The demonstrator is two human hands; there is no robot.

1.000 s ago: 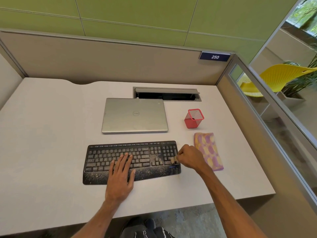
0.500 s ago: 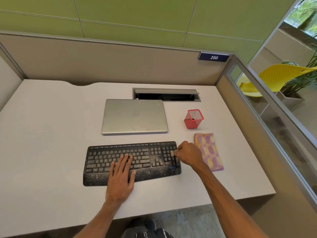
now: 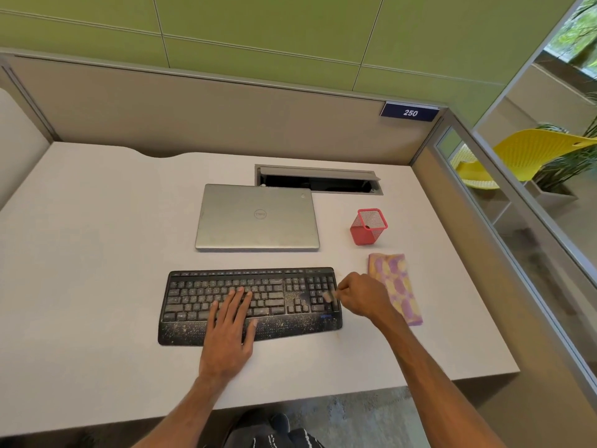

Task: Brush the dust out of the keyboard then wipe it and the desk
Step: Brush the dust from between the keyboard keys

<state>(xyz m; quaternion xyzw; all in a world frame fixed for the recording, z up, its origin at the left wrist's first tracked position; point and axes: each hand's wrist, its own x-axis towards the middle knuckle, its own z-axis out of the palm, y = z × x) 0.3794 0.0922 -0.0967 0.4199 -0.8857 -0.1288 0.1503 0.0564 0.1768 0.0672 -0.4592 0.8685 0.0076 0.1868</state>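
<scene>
A person at a cubicle works over a black keyboard [image 3: 193, 299] that lies near the front edge of a pale grey surface [image 3: 80, 253], its keys and palm rest speckled with light dust. The left hand [image 3: 229, 331] lies flat across the middle of the keyboard, fingers straight and close together on the letter keys, palm over the palm rest. The right hand [image 3: 361, 297], at the keyboard's right end, is curled tight around a small brush [image 3: 328, 296], whose pale, blurred tip sits over the number pad. How the brush is built cannot be made out.

Just right of the keyboard, partly under the right wrist, a folded cloth [image 3: 395, 286] patterned in purple and yellow lies flat on the surface. Beyond the keyboard and apart from it rests a closed silver laptop [image 3: 256, 218], lid up. To the laptop's right stands a red mesh pen cup [image 3: 368, 227], upright, near the far end of the cloth. Behind the laptop an open cable hatch [image 3: 318, 179] is set into the surface. A blue number plate [image 3: 410, 113] reading 250 sits atop the beige partition [image 3: 193, 118], and a yellow chair [image 3: 533, 153] shows through the glass at right.
</scene>
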